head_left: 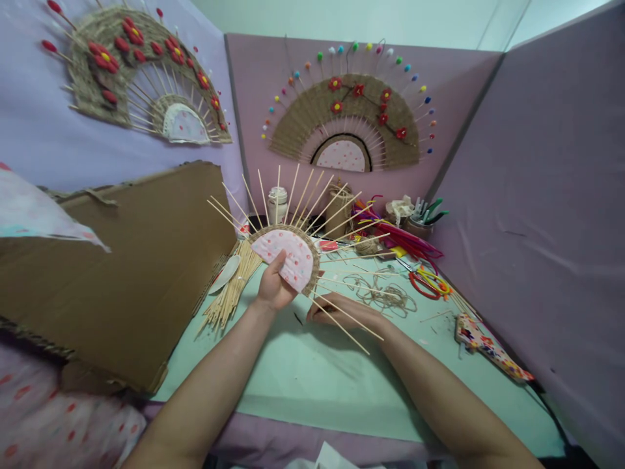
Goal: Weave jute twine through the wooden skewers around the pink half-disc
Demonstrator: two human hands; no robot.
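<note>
A half-round fan frame (pixel 291 255) is raised above the table, its centre covered in white cloth with red dots. Twine edges the cloth, and thin wooden sticks spread outward from it. My left hand (pixel 277 283) grips the cloth centre at its lower side, thumb lying on the front. Below the frame's right side is my right hand (pixel 342 309), behind two of the sticks. Its fingers are curled together near the twine edge, and whatever they pinch is hidden. Loose twine (pixel 383 293) lies tangled on the table just beyond that hand.
A bundle of sticks (pixel 232 286) and a white spoon-like piece (pixel 225 273) lie left, by brown cardboard (pixel 117 273). On the right are scissors (pixel 427 283) and a patterned glue gun (pixel 488 348). A jar (pixel 277 205) and twine roll (pixel 339 208) stand behind. Finished fans (pixel 346 120) hang on the walls.
</note>
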